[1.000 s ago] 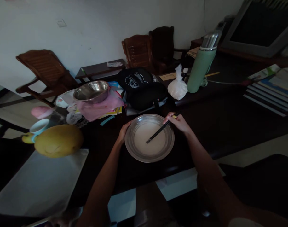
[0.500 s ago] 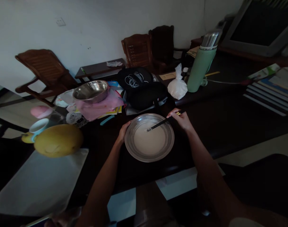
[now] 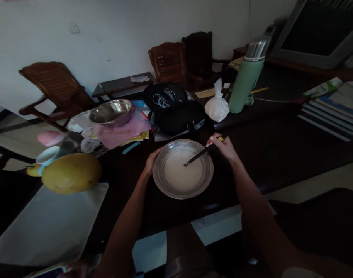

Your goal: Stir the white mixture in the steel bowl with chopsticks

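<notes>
Steel, round and shallow, the metal basin point(image 3: 182, 168) sits on the dark counter point(image 3: 280, 154) directly in front of the person, with a pale, milky batter point(image 3: 180, 173) pooled across its bottom. The left hand point(image 3: 151, 160) is cupped against the basin's left rim, fingers curled round the edge and steadying it. The right hand point(image 3: 224, 147) is closed around the upper end of a pair of dark chopsticks point(image 3: 198, 156), whose tips dip into the batter just right of the centre.

Judging by the surface, the mixing looks well along: the batter reads as even in colour, with no dry patches or lumps that show in this dim light, though finer texture is too dark to tell. The chopsticks are in the liquid, so the stirring does not look finished.

Behind the basin lie a black bag with a white scribble print point(image 3: 172, 106), a second steel bowl point(image 3: 111, 112) resting on pink plastic, a knotted white plastic bag point(image 3: 217, 108) and a tall green vacuum flask point(image 3: 246, 81). To the left, a large yellow pomelo point(image 3: 71, 172) sits at the head of a pale mat. A stack of books point(image 3: 330, 112) lies far right.
</notes>
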A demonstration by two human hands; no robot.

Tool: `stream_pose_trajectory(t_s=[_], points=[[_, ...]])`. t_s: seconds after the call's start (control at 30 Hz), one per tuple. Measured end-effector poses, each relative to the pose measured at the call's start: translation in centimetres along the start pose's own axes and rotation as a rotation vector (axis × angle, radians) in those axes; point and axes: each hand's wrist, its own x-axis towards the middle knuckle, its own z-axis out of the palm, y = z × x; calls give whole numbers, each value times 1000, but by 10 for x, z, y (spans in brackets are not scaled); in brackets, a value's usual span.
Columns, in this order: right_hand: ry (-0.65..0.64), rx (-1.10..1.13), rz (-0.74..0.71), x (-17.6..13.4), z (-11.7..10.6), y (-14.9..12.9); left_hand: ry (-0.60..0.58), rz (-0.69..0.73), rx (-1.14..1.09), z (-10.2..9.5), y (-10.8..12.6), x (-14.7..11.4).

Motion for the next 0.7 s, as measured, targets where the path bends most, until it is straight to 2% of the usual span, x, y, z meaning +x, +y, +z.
stream_pose_trajectory(t_s=[0.13, 0.33, 0.53, 0.6, 0.7], points=[[-115, -21, 2, -1, 5, 2, -22, -5, -2, 0, 0, 0], [43, -15, 6, 0, -1, 3, -9, -10, 7, -1, -1, 0], [-166, -34, 37, -1, 6, 0, 0, -1, -2, -1, -2, 1], [-133, -37, 32, -1, 5, 0, 0, 2, -11, 0, -2, 1], [-7, -27, 36, 0, 0, -1, -21, 1, -4, -1, -2, 1]])
